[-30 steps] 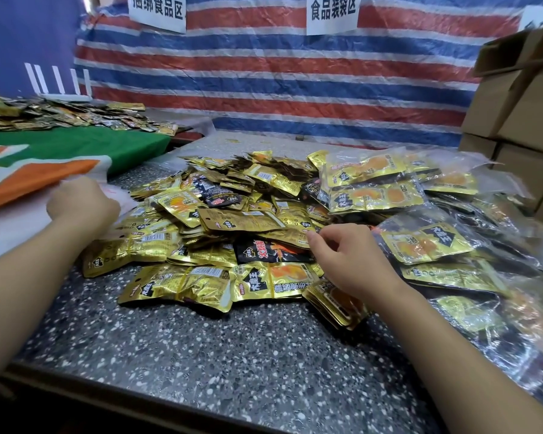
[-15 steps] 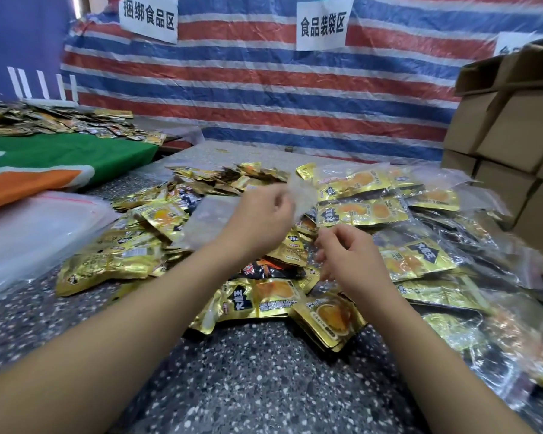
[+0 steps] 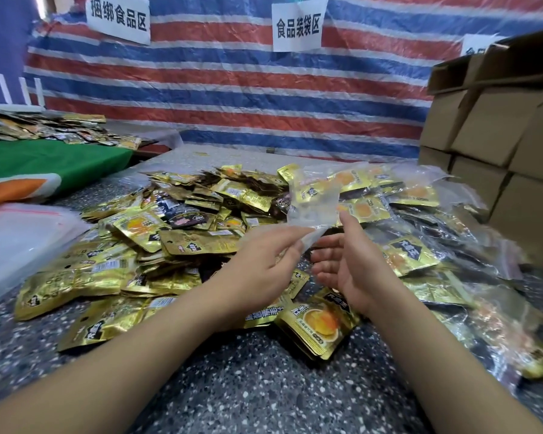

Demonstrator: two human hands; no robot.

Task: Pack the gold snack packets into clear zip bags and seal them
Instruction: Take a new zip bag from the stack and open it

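Empty clear zip bag (image 3: 314,211) is up in the air over the gold packet pile (image 3: 157,242). Left hand (image 3: 264,270) pinches the bag's lower corner. Right hand (image 3: 342,264) is just beside it, palm up, fingers spread, gripping nothing. Best move, I'd say: right thumb into the mouth, pull both lips apart, then load from the small stack of packets (image 3: 317,324) on the tabletop (image 3: 248,386), directly under the bag.

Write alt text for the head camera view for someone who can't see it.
A person's left hand pinches an empty clear zip bag above a heap of gold snack packets on a speckled table, while the right hand is open beside it. Filled bags lie to the right, near stacked cardboard boxes.
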